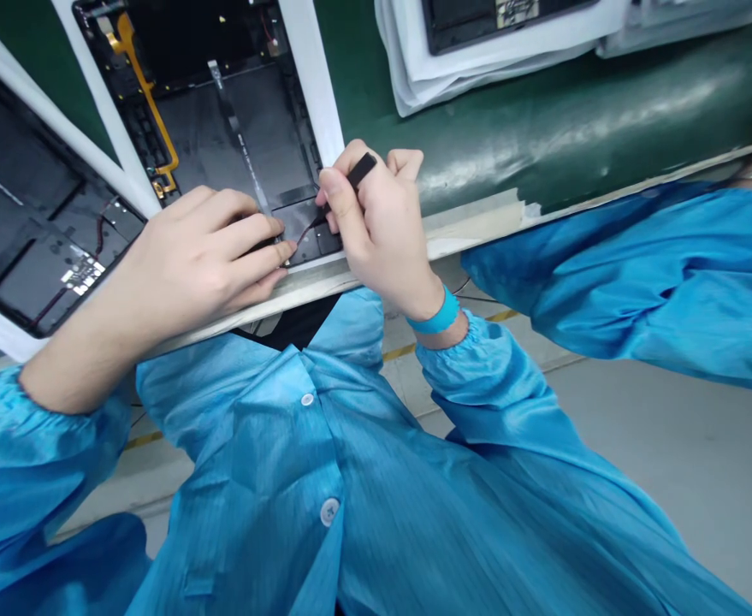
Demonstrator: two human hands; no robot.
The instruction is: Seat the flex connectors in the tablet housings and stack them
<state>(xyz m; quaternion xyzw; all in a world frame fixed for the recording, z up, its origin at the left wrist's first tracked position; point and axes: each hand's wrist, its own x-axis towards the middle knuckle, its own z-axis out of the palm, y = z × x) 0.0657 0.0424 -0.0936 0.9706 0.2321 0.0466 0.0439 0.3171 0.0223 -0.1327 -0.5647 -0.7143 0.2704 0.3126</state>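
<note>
A tablet-like device lies with its inside exposed, showing an orange flex cable and a thin printed ribbon cable. My left hand rests over its near edge, fingers stretched out, fingertips touching the lower part of the device. In my right hand a pair of black tweezers is pinched between thumb and fingers. The tweezers' tip points down-left at a thin dark wire beside my left fingertips. My fingers partly hide the spot where tip and wire meet.
A second opened device lies on white padding at the left. More devices on stacked white foam sheets stand at the back right. The green bench mat ends at a taped edge. Another person's blue sleeve reaches in from the right.
</note>
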